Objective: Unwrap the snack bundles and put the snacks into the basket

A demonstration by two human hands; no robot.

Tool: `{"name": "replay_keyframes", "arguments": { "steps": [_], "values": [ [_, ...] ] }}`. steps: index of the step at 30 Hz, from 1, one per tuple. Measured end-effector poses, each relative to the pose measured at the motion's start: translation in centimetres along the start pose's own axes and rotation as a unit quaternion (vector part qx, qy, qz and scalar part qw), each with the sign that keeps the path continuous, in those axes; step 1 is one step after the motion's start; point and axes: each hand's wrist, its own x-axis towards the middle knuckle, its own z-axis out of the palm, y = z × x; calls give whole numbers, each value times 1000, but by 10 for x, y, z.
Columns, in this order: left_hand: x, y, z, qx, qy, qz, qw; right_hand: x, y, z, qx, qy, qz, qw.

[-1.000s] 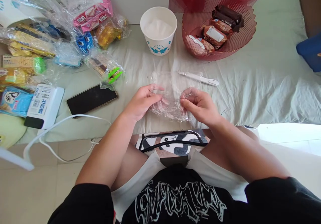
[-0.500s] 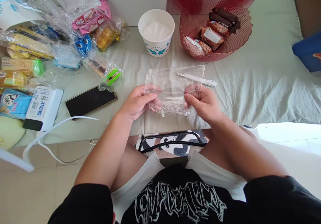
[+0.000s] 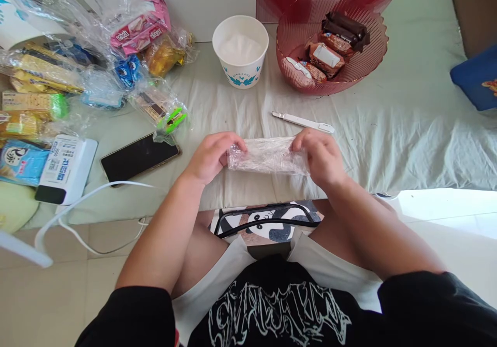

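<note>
A clear plastic bag is stretched flat between my two hands above the cloth, gathered into a short, wide strip. My left hand pinches its left end, fingers curled over the top. At the opposite end my right hand grips the plastic the same way, with the thumb hidden beneath. Just beyond the bag lies a slim white utility knife. Farther back stand a white paper bucket with blue leaf prints and a pink ribbed bowl holding several brown-wrapped snacks.
Bagged snacks crowd the left side, with a pink wafer pack among them. A black phone lies near my left forearm, beside a white box-shaped device and a white cable. A blue object sits at far right.
The bag's raised far part has folded down toward me, making it a narrower strip. My fingers have turned over its top edge. The knife now shows uncovered.
</note>
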Motion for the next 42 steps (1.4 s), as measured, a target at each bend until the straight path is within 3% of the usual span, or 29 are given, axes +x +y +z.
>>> {"name": "replay_keyframes", "arguments": {
  "steps": [3,7,11,14,17,20,23,25,27,31,33,35,37,42],
  "values": [
    [1,-4,1,44,20,13,999,0,3,4,19,29,13,999],
    [4,-5,0,6,58,30,998,4,10,7,113,31,53,992],
    [11,-9,-5,6,159,85,984,9,15,3,189,73,89,975],
    [14,-15,-5,47,217,146,964,8,13,2,152,130,54,978],
    [13,-21,3,98,180,173,963,1,4,8,26,142,-32,989],
    [8,-24,17,126,83,167,974,-10,-4,19,-4,67,-100,993],
    [3,-22,27,118,-2,136,984,-18,-8,28,53,-44,-67,995],
    [0,-18,30,114,-35,108,987,-20,-6,32,88,-83,-34,992],
    [-1,-14,30,121,-38,90,988,-19,-4,33,95,-73,-21,993],
    [-3,-8,26,118,-17,95,988,-13,1,32,63,37,-21,997],
    [-3,-7,24,104,-43,85,990,-9,3,30,84,16,3,996],
    [-3,-7,24,97,-61,70,991,-7,3,29,122,-53,45,990],
    [-2,-9,24,93,-45,75,992,-6,1,27,135,-90,59,985],
    [2,-9,22,143,-22,145,979,-8,-3,25,114,-73,13,991]
  ]
}}
